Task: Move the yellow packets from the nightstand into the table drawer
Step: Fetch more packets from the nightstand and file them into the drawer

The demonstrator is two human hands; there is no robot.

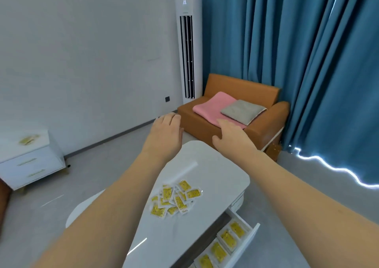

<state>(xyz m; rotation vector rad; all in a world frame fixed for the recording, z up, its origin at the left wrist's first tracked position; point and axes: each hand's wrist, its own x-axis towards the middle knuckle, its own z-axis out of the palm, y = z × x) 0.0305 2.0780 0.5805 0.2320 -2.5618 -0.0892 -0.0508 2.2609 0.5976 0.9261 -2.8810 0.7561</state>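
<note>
A loose pile of several yellow packets [176,198] lies on the white table [207,165]. The table drawer [249,241] stands pulled out at the lower right, with several yellow packets [227,239] lined up inside. More yellow packets [28,139] lie on the white nightstand [30,159] at the far left. My left hand [167,131] and my right hand [228,136] are stretched forward above the table's far end, fingers relaxed, holding nothing.
An orange sofa [258,95] with a pink cloth [213,107] and a grey cushion [243,111] stands beyond the table. A white tower air conditioner [187,46] stands by the wall. Blue curtains [307,52] hang on the right. Grey floor separates the nightstand from the table.
</note>
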